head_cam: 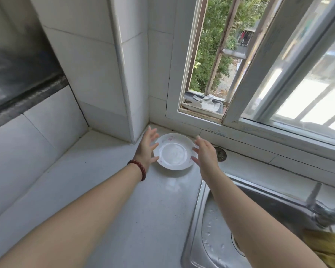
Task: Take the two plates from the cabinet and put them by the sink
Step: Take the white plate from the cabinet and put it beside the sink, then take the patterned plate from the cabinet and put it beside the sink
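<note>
A white plate (174,151) with small pink flower marks lies on the pale countertop (108,190), in the far corner beside the steel sink (220,229). It may be a stack of two; I cannot tell. My left hand (146,147) is at its left rim, fingers spread, fingertips touching or nearly touching the edge. On the opposite side, my right hand (205,153) is held open with its fingers at the rim. Neither hand grips the plate. The cabinet is out of view.
A tiled column (104,74) and the window sill (240,136) close the corner behind the plate. A round metal cap (220,154) sits right of my right hand. A tap (325,213) and a yellow cloth (325,244) are at the sink's right.
</note>
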Available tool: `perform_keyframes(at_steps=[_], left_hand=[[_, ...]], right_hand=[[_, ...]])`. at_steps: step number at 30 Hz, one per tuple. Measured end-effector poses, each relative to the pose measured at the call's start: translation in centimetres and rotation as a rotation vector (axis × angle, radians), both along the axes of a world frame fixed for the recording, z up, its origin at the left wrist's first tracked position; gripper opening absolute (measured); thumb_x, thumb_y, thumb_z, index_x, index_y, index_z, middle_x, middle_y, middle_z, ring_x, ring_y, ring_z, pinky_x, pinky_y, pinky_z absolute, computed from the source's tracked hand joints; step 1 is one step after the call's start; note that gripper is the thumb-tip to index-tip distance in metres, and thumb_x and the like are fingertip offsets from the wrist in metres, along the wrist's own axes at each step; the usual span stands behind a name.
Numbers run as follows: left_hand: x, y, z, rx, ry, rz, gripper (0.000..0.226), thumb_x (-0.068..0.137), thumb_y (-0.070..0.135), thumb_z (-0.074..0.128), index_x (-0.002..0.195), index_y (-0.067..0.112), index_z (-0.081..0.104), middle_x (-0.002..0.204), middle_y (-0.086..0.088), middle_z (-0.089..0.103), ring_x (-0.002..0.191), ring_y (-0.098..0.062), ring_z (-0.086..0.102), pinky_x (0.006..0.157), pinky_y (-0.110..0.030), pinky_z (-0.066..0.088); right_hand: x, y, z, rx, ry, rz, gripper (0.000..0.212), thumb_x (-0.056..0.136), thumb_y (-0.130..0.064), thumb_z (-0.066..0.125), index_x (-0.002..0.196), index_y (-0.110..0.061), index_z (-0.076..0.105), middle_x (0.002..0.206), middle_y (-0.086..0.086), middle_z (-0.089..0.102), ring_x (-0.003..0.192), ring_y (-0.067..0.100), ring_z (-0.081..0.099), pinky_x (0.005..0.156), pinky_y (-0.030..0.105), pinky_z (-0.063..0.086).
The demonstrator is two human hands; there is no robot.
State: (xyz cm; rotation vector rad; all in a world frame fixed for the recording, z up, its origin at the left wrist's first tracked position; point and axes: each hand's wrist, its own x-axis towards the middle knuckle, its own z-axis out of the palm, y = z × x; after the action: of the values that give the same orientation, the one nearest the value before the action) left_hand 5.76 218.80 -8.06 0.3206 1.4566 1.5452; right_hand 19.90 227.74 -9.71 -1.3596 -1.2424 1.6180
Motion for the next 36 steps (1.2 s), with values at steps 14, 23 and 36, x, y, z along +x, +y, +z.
perform_keyframes(at_steps=[14, 23, 36], left_hand=[[8.7, -10.5, 2.7, 0.030, 0.099, 0.187, 0.047, 0.090, 0.059, 0.030, 0.123, 0.034, 0.051, 0.125, 0.011, 0.053, 0.114, -0.013, 0.050, 0.096, -0.045, 0.034], [16.1, -19.0, 3.1, 0.117, 0.128, 0.433, 0.051, 0.089, 0.063, 0.023, 0.124, 0.041, 0.051, 0.129, 0.005, 0.054, 0.115, -0.020, 0.053, 0.093, -0.051, 0.040], [20.3, -34.7, 3.6, 0.058, 0.226, 0.784, 0.051, 0.091, 0.060, 0.018, 0.126, 0.040, 0.049, 0.137, 0.001, 0.048, 0.122, -0.021, 0.048, 0.102, -0.056, 0.033]], right_hand=[[5.9, -8.8, 3.5, 0.036, 0.196, 0.299, 0.020, 0.084, -0.031, 0.064, 0.102, -0.022, 0.063, 0.103, -0.006, 0.064, 0.100, 0.012, 0.058, 0.088, 0.035, 0.048], [10.7, -14.6, 3.5, 0.021, 0.249, 0.559, 0.018, 0.084, -0.032, 0.064, 0.100, -0.024, 0.064, 0.102, -0.009, 0.064, 0.100, 0.005, 0.058, 0.083, 0.030, 0.049], [8.4, -29.3, 4.8, 0.060, 0.268, 1.031, 0.015, 0.085, -0.035, 0.063, 0.099, -0.030, 0.062, 0.105, -0.013, 0.063, 0.101, 0.006, 0.059, 0.082, 0.026, 0.049]])
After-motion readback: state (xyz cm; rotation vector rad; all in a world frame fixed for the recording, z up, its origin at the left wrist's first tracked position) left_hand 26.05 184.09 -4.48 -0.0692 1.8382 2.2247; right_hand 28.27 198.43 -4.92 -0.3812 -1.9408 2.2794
